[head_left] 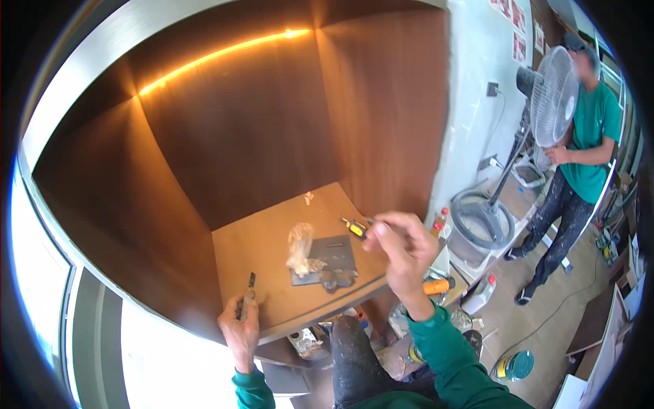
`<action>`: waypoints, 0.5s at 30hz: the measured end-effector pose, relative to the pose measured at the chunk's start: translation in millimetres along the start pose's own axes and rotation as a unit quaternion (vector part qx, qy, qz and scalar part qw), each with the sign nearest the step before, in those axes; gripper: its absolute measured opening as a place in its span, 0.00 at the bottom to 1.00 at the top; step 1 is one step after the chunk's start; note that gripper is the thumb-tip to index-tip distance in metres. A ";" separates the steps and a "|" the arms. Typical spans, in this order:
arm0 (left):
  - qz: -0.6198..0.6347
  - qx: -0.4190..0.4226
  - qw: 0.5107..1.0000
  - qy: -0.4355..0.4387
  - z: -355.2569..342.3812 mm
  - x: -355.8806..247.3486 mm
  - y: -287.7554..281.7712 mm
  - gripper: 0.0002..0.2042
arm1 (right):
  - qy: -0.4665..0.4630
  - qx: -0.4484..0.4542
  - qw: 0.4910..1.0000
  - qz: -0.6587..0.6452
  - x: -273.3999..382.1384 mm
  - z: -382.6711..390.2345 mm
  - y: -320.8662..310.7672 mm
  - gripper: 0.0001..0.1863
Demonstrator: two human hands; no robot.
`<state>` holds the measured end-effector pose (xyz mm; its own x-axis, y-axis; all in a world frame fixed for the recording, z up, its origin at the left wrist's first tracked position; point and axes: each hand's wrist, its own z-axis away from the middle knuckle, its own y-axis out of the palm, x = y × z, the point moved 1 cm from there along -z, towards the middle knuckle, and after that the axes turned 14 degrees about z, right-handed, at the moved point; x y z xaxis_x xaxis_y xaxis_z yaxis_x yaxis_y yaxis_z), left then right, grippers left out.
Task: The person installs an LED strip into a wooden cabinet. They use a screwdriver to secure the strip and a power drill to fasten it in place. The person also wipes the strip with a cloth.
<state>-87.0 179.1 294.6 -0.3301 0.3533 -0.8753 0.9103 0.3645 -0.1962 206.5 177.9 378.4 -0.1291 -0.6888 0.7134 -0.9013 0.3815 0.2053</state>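
My left hand (240,327) is closed around a narrow, stained tool (249,294) with a dark flat tip pointing up, by the front left edge of the wooden shelf. Over the right side of the shelf, the fingers of my right hand (407,255) pinch a small yellow and black tool (355,228) with a thin pointed end; its exact kind is unclear. Between the hands lies a dark grey board (330,250) on the shelf. A crumpled translucent plastic bag (300,245) rests partly on it, beside a brownish lump (337,278) at its front edge.
The brown niche (238,136) has a lit strip (225,58) overhead. To the right stand an orange tube (439,285), a red-capped bottle (441,219) and a white jug (479,295). Beyond, a person in green (591,129) stands at a pedestal fan (553,95). A bucket (516,366) is on the floor.
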 end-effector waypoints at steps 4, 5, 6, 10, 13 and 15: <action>0.019 0.016 1.000 -0.017 -2.3 7.5 1.6 0.11 | 0.072 -0.085 0.990 0.090 -11.5 46.9 -91.6 0.06; 0.012 0.017 1.000 -0.009 -2.1 7.2 3.3 0.11 | 0.091 -0.104 0.984 0.115 -12.5 59.9 -113.9 0.06; 0.004 0.020 1.000 -0.001 -1.7 8.6 3.9 0.10 | 0.118 -0.126 0.977 0.125 -16.2 68.9 -134.8 0.06; 0.009 0.010 1.000 -0.013 -1.9 21.9 1.7 0.11 | 0.224 -0.205 0.938 0.165 -60.0 102.5 -221.9 0.08; -0.014 0.016 1.000 0.002 -5.2 24.0 2.5 0.11 | 0.342 -0.233 0.899 0.140 -105.4 143.1 -268.1 0.08; -0.028 0.028 0.999 0.006 -6.7 25.5 3.3 0.11 | 0.399 -0.239 0.875 0.133 -137.6 176.2 -283.5 0.09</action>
<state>-94.0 195.1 274.6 -0.3835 0.3445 -0.8569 0.9027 0.3358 -0.2691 406.9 55.9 104.0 0.1942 0.0405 0.9801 -0.5826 0.8086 0.0820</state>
